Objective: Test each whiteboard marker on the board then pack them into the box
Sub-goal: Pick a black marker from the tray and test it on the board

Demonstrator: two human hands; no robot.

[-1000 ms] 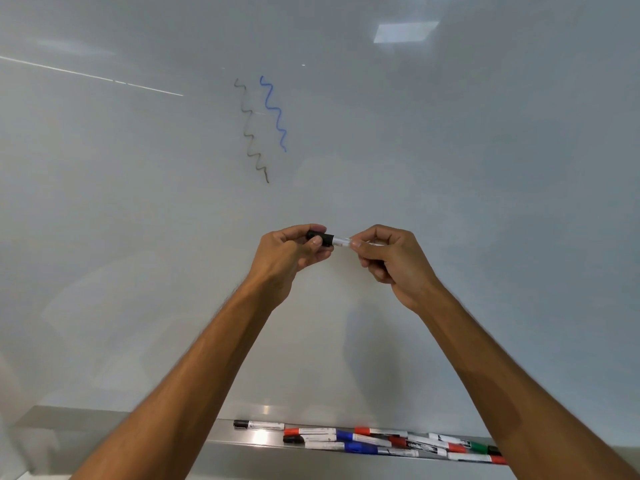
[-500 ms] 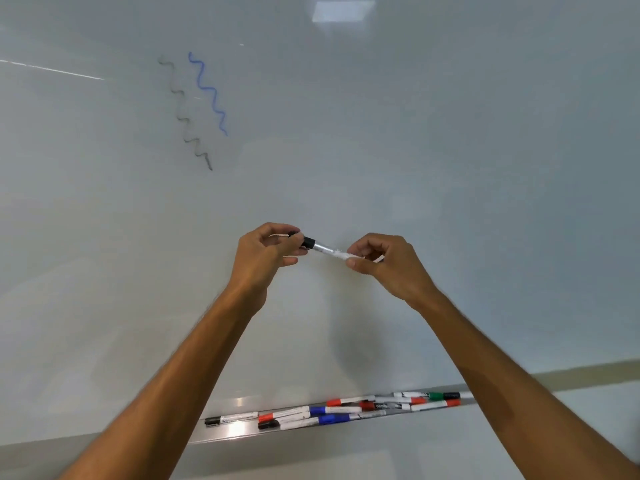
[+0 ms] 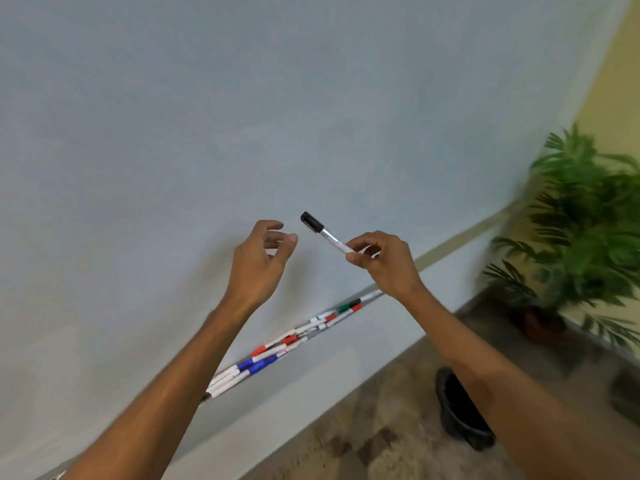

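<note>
Pinching: right hand grips the capped black marker by its barrel.
Left hand: loosely curled, empty, near that marker.
Ledge: other markers piled.

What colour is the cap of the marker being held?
Black cap on the marker in the right hand; head view.

The marker has a black cap and a white barrel with a silvery band. The whiteboard is plain pale grey-blue. The loose markers have white barrels with red, blue, green and black caps. The plant is green, the wall pale yellow, and the floor mottled brown and beige.
</note>
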